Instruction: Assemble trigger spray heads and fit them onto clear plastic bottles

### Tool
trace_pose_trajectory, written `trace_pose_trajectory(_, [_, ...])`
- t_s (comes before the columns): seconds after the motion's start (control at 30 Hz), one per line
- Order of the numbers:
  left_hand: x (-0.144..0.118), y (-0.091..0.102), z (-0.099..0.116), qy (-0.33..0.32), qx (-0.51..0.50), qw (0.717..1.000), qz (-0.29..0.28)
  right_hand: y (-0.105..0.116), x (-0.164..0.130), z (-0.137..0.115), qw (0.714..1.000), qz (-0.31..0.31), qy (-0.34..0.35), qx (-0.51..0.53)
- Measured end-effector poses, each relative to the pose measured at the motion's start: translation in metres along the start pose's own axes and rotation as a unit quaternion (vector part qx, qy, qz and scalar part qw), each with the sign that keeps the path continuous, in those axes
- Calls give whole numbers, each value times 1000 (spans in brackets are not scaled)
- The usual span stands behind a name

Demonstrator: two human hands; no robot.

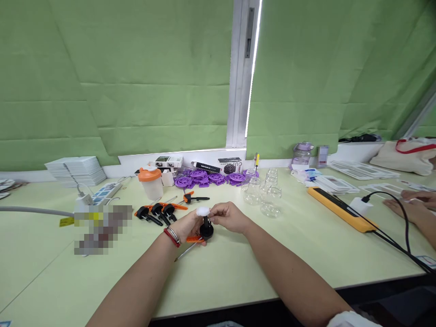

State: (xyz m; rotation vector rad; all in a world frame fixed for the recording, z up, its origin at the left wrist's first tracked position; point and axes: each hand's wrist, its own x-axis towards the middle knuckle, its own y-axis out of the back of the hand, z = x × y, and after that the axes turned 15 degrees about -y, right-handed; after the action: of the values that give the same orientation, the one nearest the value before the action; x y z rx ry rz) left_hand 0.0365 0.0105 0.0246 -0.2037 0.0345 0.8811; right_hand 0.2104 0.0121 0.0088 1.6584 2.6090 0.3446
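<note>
**Inspection: pump head held between both hands at mid-surface**

You hold a black pump head (206, 228) low over the pale green surface (238, 268), close to your body and on the centre line, where both hands meet without stretching. Your left hand (189, 227) is closed around its lower collar from the left; the grip reads as a steadying one, since the part stands upright with an orange piece (195, 239) just beneath it. A thin dip tube (185, 251) trails from under that hand toward you, lying on the surface.

Your right hand (228, 217) comes in from the right, fingers pinched at the top of the part beside a white cap (203, 211). I cannot tell whether the fingers grip the cap or the stem just below it. The upper hand appears to do the fine work while the lower one fixes the base.

Just behind your hands lies a row of further black and orange pump heads (158, 212), within easy reach. An orange-lidded container (150, 181) stands behind them. Clear glass bottles (267, 193) stand grouped to the right of centre, apart from the pumps. Purple plastic wheels (204, 178) are heaped against the back edge, out of the working area.

Another person's hands (413, 204) rest at the far right, well apart from yours.
</note>
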Motion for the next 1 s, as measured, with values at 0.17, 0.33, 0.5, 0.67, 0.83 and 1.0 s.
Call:
trace_pose_trajectory(0.17, [-1,-2,2,10,3,1000,4,2,-5,-7,992,32,69,-104])
trace_pose_trajectory(0.33, [-1,-1,3,5,-4,1000,-11,3,-8,-9,987,21,93,-126])
trace_pose_trajectory(0.5, [-1,0,2,6,-8,1000,-16,0,-6,-7,996,9,35,-77])
trace_pose_trajectory(0.67, [0,0,1,10,-5,1000,-11,-3,-3,-4,1000,-6,-6,-18])
trace_pose_trajectory(0.83, [0,1,1,18,0,1000,-11,-3,-1,-1,999,-13,-27,25])
trace_pose_trajectory(1.0, [0,2,0,15,2,1000,-24,-4,0,0,998,-14,-33,43])
